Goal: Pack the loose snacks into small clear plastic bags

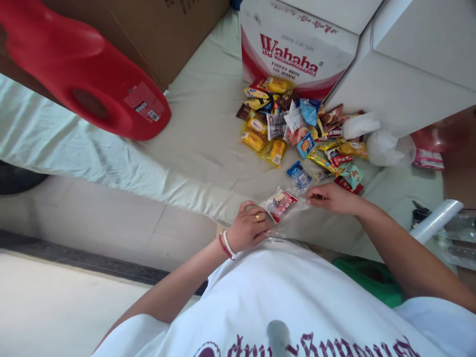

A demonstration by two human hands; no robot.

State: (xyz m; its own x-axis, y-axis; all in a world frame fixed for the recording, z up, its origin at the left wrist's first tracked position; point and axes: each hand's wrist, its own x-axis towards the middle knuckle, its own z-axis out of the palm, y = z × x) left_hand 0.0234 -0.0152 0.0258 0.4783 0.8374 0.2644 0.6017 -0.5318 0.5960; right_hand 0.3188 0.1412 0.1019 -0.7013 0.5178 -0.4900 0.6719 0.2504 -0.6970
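My left hand (250, 224), with a ring and wrist bands, is closed on the near left edge of a clear plastic bag (300, 202). A red and white snack packet (281, 204) lies in or on this bag, right beside my left fingers; which of the two I cannot tell. On the opposite side, my right hand (330, 198) pinches the bag's edge between thumb and fingers. Just beyond the bag is a blue snack packet (298, 174). Farther back spreads a pile of wrapped snacks (293, 119) in yellow, brown, blue and red.
Behind the pile stands a Wahaha water carton (293, 54). A big red jug (122, 99) and a brown cardboard box (148, 34) are at the left. White plastic bags (383, 146) and a plastic roll (437, 220) lie right. Pale cloth (201, 129) covers the surface.
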